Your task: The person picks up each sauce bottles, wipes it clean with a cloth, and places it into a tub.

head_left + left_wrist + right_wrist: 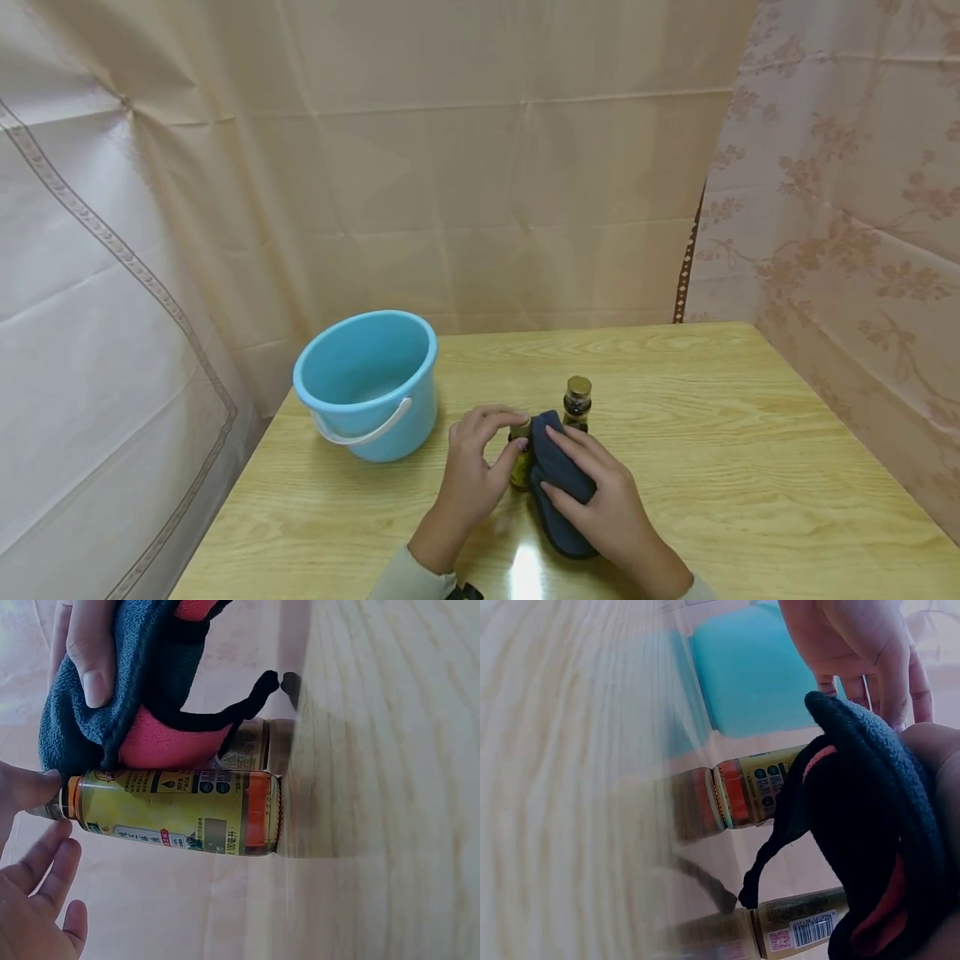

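A small glass bottle (519, 475) with a yellow label (165, 810) stands upright on the table. My left hand (477, 458) pinches it at the cap between thumb and fingers. In my right hand (611, 504) is a folded dark blue cloth (557, 471), gripped between the thumb and the fingers. The cloth has a pink-red side (169, 739) and black edging, with a loose black strip dangling toward the table. It lies against the yellow-labelled bottle. Just behind the cloth stands a second bottle (577, 404) with a gold cap, its lower part hidden in the head view.
A light blue bucket (405, 425) with a white handle (386, 423) stands at the table's back left. Wood-grain table top (720, 467) extends to the right of the hands. Beige curtains (480, 183) hang behind, with patterned cloth on both sides.
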`<state>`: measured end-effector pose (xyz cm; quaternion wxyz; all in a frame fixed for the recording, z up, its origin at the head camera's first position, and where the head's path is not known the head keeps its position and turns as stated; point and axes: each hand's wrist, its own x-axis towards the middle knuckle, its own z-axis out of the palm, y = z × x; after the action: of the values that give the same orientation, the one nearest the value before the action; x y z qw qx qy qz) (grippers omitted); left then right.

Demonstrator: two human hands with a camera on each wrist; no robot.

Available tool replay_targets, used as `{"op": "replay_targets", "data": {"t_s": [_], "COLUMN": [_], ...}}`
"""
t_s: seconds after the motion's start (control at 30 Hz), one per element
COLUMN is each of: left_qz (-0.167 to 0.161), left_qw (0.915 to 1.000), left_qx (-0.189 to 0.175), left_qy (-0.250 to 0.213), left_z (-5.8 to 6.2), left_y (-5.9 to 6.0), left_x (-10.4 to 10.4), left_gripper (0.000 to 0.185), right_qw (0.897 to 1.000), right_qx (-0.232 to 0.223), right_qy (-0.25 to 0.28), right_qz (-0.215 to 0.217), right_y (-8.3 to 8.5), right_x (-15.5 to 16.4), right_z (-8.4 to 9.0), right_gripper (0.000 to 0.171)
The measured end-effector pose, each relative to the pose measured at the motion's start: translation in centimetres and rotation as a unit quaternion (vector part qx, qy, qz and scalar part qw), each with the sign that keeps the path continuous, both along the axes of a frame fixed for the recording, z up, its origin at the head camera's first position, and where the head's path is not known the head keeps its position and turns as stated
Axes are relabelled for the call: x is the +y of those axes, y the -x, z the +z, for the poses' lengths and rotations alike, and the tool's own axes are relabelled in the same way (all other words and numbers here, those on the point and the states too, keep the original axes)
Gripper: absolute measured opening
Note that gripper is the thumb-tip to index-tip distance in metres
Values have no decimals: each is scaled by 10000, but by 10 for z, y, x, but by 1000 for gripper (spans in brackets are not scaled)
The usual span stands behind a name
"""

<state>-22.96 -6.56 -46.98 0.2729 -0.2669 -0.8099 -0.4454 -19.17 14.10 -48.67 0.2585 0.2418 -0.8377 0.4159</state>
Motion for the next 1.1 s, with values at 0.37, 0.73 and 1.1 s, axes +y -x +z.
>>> {"op": "replay_targets", "data": {"t_s": [0.37, 0.73, 1.1], "left_qz": [-8, -64, 298], "left_qw": [9998, 9999, 9993], "left_qx": [183, 99, 224], "left_qy": [-80, -71, -85], "left_z": [-2, -2, -2], "left_y": [2, 3, 2], "left_x": [-1, -2, 2], "left_gripper": [26, 27, 26], "right_qw": [9942, 9767, 9721], "right_qx": [-970, -2006, -2220], "right_qy": [-467, -766, -744], "right_qz": [30, -63, -100], "right_y": [6, 7, 8], "right_x": [2, 5, 4], "right_z": [-7, -11, -10], "right_gripper": [74, 70, 67]}}
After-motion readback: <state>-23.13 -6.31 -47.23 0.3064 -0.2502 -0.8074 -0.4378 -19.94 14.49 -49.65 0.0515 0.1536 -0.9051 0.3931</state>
